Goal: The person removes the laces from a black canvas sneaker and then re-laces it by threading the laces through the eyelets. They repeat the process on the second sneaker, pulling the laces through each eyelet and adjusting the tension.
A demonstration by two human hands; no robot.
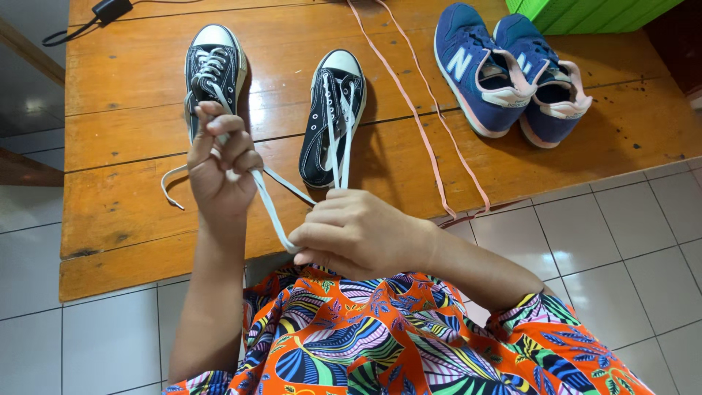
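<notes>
Two black canvas sneakers with white toe caps lie on a low wooden table (131,88). The left sneaker (213,73) is partly behind my left hand (219,168), which pinches a white shoelace (267,205) coming off that shoe. The lace runs down and to the right into my right hand (358,234), which is closed around the lace ends. The right sneaker (333,117) sits just beyond my right hand, and its two white laces lead down into that fist. Below my hands is a lap in a bright orange patterned garment.
A pair of blue sneakers with pink trim (504,69) stands at the table's back right, unlaced. A long pink lace (428,139) trails across the table and over its front edge. A green crate (592,13) and a black power adapter (110,10) sit at the far edge. Grey tiled floor surrounds the table.
</notes>
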